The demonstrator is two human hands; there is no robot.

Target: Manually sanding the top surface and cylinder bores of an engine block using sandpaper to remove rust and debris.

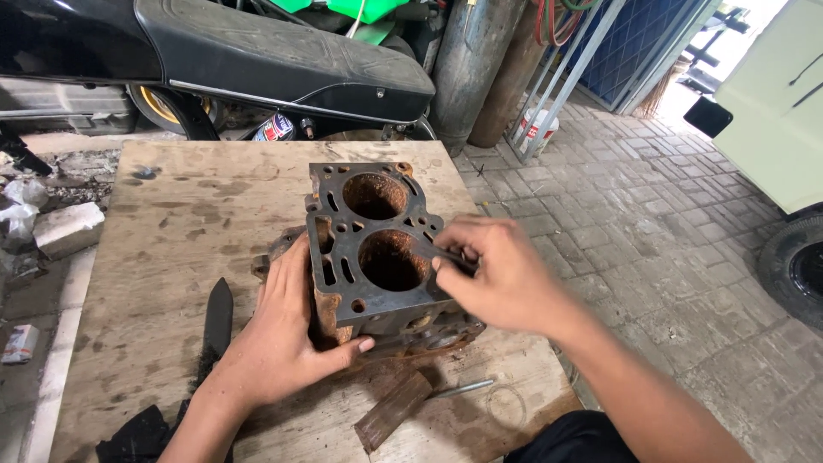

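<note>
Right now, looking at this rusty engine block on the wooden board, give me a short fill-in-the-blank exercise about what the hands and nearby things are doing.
1. The rusty two-cylinder metal engine block shows ____ round bores on its top face.
2. The left hand steadies the block's ____ side.
3. The right hand presses a thin dark tool at the rim of the ____ bore.
4. The block rests on a worn ____ board.

Missing words: two; left; nearer; wooden
</note>
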